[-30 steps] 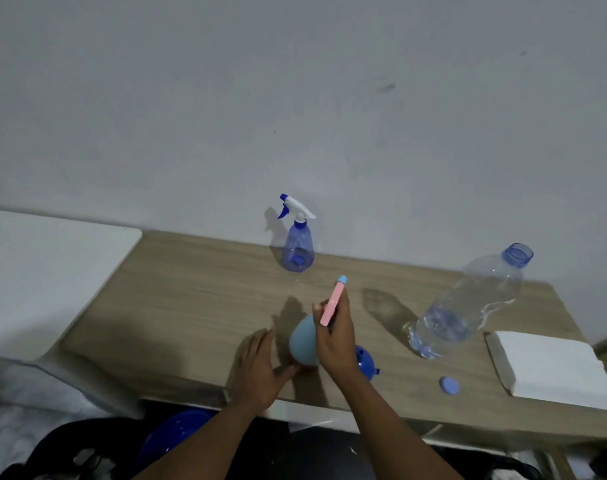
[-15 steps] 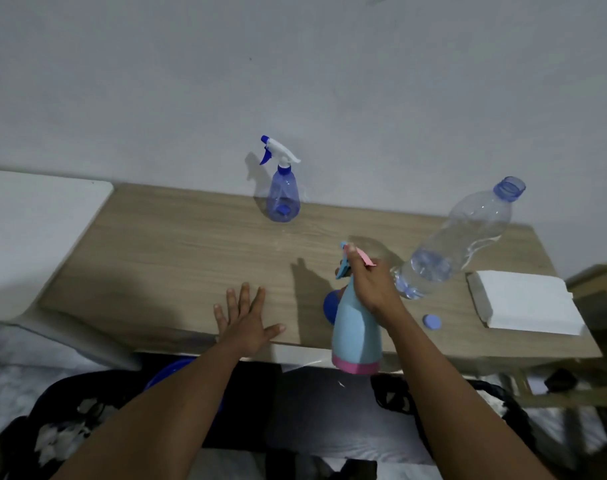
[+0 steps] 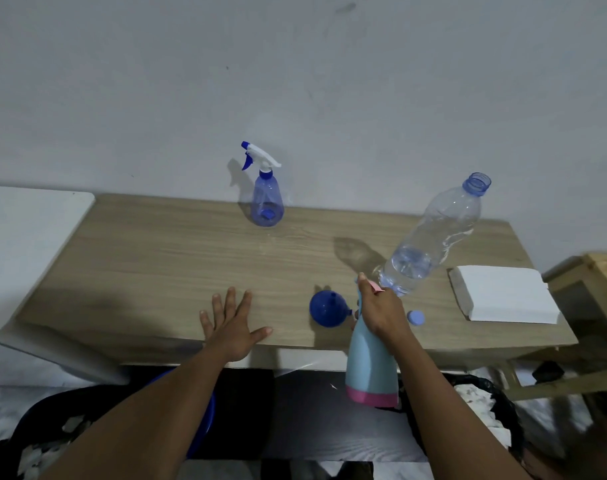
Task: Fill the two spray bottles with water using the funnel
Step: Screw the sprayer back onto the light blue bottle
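The left hand (image 3: 231, 323) lies flat on the counter (image 3: 156, 254), fingers spread. The right hand (image 3: 381, 311) grips the head of a pale blue spray bottle (image 3: 369, 368) with a pink base, holding it upright in front of the counter's near edge. The blue funnel (image 3: 328, 308) lies on the counter just beside that hand. A clear blue spray bottle (image 3: 266, 199) stands by the wall. An uncapped water bottle (image 3: 433, 237) stands to the right, its cap (image 3: 415, 318) nearby.

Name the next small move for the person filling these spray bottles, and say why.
Probably set the light blue spray bottle down upright by the funnel: the right hand holds it by its head, off the table, and the head must come off before filling.
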### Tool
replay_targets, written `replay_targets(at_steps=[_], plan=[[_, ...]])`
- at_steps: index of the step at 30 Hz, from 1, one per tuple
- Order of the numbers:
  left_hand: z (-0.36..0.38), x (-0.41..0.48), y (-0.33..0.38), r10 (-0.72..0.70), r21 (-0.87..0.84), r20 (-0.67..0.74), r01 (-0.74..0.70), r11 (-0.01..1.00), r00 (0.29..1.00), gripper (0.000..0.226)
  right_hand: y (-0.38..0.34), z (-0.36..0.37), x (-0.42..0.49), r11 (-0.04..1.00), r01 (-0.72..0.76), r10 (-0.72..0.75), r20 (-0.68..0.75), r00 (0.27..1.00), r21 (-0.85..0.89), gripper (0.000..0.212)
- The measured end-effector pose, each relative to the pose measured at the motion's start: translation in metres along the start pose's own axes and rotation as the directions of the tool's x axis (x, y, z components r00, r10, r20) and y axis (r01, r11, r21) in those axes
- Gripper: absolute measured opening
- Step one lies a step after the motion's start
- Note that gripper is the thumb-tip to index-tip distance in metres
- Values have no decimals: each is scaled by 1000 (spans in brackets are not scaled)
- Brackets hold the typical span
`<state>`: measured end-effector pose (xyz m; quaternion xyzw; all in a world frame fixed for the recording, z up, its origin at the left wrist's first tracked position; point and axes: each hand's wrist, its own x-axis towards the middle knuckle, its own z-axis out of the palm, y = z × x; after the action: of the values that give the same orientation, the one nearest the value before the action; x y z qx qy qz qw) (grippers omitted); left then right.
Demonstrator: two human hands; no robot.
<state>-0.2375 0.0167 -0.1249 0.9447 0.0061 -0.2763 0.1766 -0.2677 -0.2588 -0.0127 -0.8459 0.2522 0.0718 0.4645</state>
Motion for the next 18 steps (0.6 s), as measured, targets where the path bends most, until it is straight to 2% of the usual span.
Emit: replay_targets(at_steps=[3, 8, 13, 18], plan=[[0, -1, 0, 3, -11, -11, -3, 1000, 1000, 102, 4, -6, -3, 1000, 10, -9, -79, 997, 17, 64], [-1, -2, 4, -3, -23, -37, 2, 1000, 999, 107, -5, -10, -2, 990, 111, -100, -131, 986, 83, 42], [-11, 6, 25, -39, -64, -74, 35, 997, 996, 136, -27, -10, 16, 957, 206, -174, -167, 970, 203, 31], [-23, 21, 37, -70, -34, 32, 71, 997, 997, 151, -76, -20, 40, 892, 374, -284, -328, 901, 254, 36]])
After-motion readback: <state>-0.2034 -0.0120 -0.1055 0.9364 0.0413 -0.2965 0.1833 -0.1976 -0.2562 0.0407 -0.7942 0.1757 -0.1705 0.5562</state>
